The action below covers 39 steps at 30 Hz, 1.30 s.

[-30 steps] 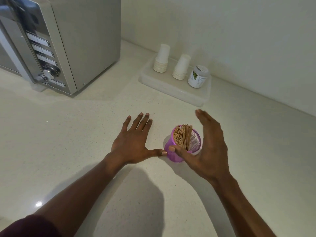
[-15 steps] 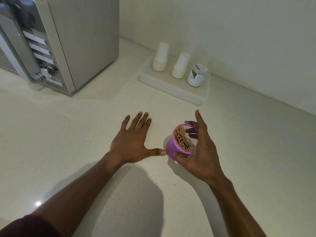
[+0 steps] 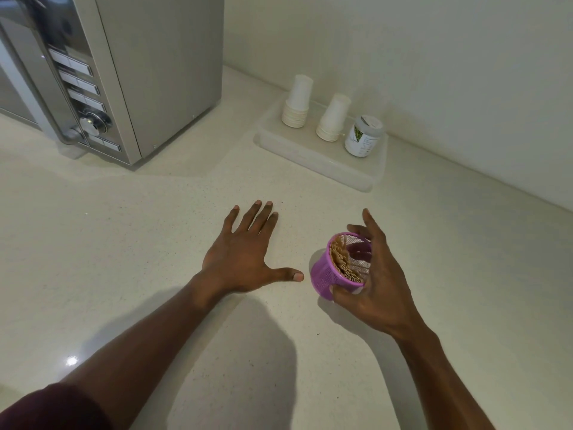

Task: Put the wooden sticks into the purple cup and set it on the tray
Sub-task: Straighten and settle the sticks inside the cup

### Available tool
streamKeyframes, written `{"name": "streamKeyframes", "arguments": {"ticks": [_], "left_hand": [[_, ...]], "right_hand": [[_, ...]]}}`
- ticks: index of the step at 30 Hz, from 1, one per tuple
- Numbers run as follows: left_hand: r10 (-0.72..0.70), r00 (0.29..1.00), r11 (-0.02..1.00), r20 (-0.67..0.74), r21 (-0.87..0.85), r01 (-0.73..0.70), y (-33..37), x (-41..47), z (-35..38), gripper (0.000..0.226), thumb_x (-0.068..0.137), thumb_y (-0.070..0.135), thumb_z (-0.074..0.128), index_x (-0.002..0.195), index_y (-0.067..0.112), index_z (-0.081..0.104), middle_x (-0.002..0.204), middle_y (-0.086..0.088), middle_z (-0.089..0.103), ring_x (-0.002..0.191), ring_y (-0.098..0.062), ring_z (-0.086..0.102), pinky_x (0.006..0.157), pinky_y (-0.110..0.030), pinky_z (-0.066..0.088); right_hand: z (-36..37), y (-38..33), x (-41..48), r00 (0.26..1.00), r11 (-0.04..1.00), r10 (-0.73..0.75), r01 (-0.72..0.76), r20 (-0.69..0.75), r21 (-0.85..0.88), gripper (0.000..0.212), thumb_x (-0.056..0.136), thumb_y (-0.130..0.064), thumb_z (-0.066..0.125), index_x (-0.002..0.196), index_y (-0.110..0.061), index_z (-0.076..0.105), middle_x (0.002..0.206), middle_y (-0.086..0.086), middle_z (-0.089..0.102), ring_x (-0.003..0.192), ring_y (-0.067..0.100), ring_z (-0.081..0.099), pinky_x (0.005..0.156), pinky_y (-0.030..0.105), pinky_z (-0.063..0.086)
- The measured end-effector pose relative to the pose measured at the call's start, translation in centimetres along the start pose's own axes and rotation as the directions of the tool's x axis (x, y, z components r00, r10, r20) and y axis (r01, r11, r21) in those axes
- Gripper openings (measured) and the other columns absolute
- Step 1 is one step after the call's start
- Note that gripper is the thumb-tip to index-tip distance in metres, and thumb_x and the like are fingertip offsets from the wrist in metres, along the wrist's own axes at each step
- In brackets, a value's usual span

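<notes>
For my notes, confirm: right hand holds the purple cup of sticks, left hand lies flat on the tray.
No: the head view shows the left hand flat on the counter, not the tray. The right hand does hold the purple cup of sticks.

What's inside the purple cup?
The cup holds wooden sticks, bunched against its left side. The right hand grips it. Its inside bottom is covered by the sticks.

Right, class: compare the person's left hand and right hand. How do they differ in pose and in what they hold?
The left hand lies flat, palm down, fingers spread straight on the counter; the right hand has its fingers and thumb curled. The left hand holds nothing; the right hand grips the purple cup with the wooden sticks in it. Both are bare and short of the tray.
</notes>
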<state>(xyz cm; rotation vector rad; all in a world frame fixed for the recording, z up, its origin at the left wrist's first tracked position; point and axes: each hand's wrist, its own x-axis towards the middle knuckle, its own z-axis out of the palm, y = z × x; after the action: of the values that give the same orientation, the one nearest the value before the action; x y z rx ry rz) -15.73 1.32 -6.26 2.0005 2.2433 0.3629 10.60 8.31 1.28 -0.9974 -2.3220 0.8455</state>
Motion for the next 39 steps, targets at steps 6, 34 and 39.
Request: {"name": "streamKeyframes", "arguments": {"ticks": [6,34,39], "left_hand": [[-0.003,1.0,1.0,0.01,0.0,0.003,0.0,0.0,-0.1,0.145,0.064,0.115,0.015,0.172,0.019,0.003,0.18,0.0,-0.012,0.165,-0.018,-0.018,0.134,-0.057,-0.004],[-0.005,0.999,1.0,0.048,0.024,0.004,0.3,-0.3,-0.8,0.145,0.065,0.115,0.013,0.172,0.018,0.0,0.179,-0.001,-0.015,0.165,-0.018,-0.02,0.133,-0.058,-0.001],[-0.004,0.999,1.0,0.044,0.017,0.004,0.3,-0.3,-0.7,0.145,0.065,0.115,0.014,0.172,0.018,0.001,0.179,-0.001,-0.014,0.165,-0.018,-0.019,0.134,-0.057,-0.002]], "right_hand": [[-1.4,0.1,-0.7,0.999,0.999,-0.027,0.027,-0.016,-0.041,0.124,0.059,-0.069,0.09,0.159,-0.028,0.028,0.16,-0.014,0.039,0.142,0.007,0.047,0.108,0.025,0.049],[-5.1,-3.5,-3.6,0.965,0.91,0.16,-0.226,-0.209,-0.346,0.012,0.086,-0.027,0.084,0.098,-0.023,0.083,0.129,-0.001,0.07,0.115,0.023,0.064,0.078,0.048,0.061],[-4.5,-3.7,-3.3,0.976,0.873,0.105,-0.183,-0.192,-0.452,0.014,0.085,-0.031,0.085,0.093,-0.02,0.083,0.125,0.003,0.072,0.112,0.024,0.066,0.082,0.041,0.06]]}}
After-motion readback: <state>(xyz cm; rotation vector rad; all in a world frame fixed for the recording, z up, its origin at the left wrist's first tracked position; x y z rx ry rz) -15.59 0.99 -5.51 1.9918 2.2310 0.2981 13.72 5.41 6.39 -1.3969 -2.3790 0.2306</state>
